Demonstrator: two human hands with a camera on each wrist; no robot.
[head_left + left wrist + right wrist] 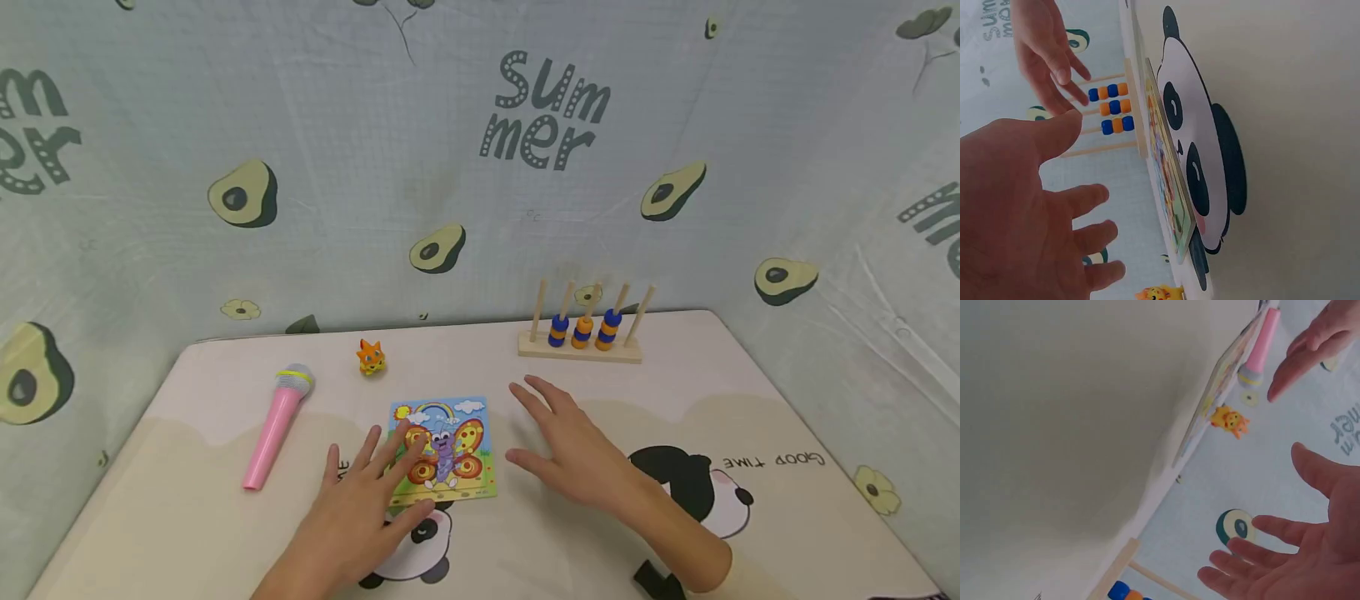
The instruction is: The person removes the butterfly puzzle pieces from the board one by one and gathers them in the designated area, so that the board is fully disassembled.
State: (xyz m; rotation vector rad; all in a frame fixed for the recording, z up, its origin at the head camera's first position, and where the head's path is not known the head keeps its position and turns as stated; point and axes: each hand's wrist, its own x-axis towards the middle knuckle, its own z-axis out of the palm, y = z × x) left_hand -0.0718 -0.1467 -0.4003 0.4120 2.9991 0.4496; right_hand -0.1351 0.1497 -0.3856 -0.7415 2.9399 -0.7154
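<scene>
Hovering near the butterfly board (452,454) are left hand (362,507) and right hand (573,446).

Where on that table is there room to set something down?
Free: the back strip between the toy and abacus; the table's right side, between the right arm and edge; the front left, between the microphone and left hand. Crowded: the middle, with the butterfly board between the left hand and right hand.

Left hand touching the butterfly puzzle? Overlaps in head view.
Apart. The left wrist view shows it side-on: the left hand has its visible fingertips short of the butterfly puzzle, with backdrop cloth showing between.
</scene>
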